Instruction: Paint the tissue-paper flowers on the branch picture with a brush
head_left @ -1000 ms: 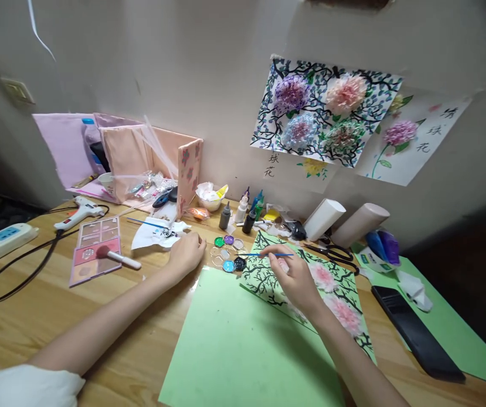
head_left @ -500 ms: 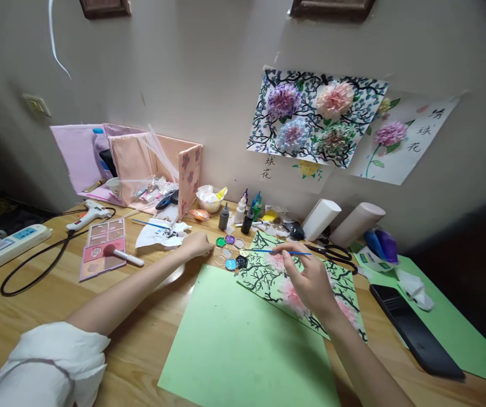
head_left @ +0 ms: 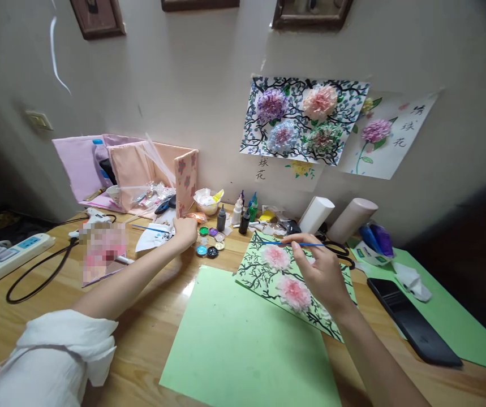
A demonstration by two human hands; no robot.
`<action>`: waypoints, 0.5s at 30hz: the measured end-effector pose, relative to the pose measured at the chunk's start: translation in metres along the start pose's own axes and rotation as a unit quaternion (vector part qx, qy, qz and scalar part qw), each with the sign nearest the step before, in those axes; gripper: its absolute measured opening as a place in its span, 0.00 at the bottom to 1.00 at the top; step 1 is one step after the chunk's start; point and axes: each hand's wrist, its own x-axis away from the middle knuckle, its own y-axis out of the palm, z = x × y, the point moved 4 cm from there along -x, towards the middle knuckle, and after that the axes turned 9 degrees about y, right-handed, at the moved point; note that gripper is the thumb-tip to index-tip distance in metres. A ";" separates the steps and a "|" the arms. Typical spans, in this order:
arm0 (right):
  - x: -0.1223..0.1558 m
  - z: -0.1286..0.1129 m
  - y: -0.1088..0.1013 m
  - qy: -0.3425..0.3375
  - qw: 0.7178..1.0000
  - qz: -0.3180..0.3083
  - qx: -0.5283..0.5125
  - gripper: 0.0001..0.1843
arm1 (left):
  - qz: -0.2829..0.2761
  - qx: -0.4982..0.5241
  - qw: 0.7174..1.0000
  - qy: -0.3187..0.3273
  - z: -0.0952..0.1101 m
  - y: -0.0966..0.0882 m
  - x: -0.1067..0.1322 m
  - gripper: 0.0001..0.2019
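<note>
My left hand (head_left: 185, 233) is closed at the left edge of a clear paint palette (head_left: 211, 241) holding several colours; its fingertips are mostly hidden. Between the fingers of my right hand (head_left: 317, 265) is a thin blue paintbrush (head_left: 306, 244), its tip pointing left. That brush lies over the upper part of a green sheet (head_left: 263, 289) painted with black branches and bearing pink paper flowers (head_left: 294, 293). Nearer to me lies a plain green sheet (head_left: 246, 345). A white tissue (head_left: 149, 240) with dark stains rests left of my left hand, a second brush on it.
Paint bottles (head_left: 245, 217) stand behind the palette, near a white bowl (head_left: 209, 200). Scissors (head_left: 340, 251) lie beyond the painted sheet, and a black phone (head_left: 412, 322) is at right. A power strip (head_left: 9, 263) and glue gun (head_left: 94, 217) occupy the left.
My left hand and the palette have shifted left, away from the painted sheet. The brush in my right hand has moved slightly right. The view has tilted up a little.
</note>
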 end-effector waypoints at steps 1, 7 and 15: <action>-0.002 0.001 -0.005 0.005 1.000 0.010 -0.001 0.11 | 0.016 -0.007 1.000 0.006 0.004 -0.004 0.003 0.17; -0.012 0.007 -0.073 0.014 0.983 0.179 -0.030 0.12 | 0.132 -0.003 0.978 0.161 0.070 -0.028 0.040 0.13; 0.022 0.006 -0.192 -0.017 0.904 0.426 -0.037 0.12 | 0.133 0.147 0.864 0.463 0.248 -0.048 0.049 0.11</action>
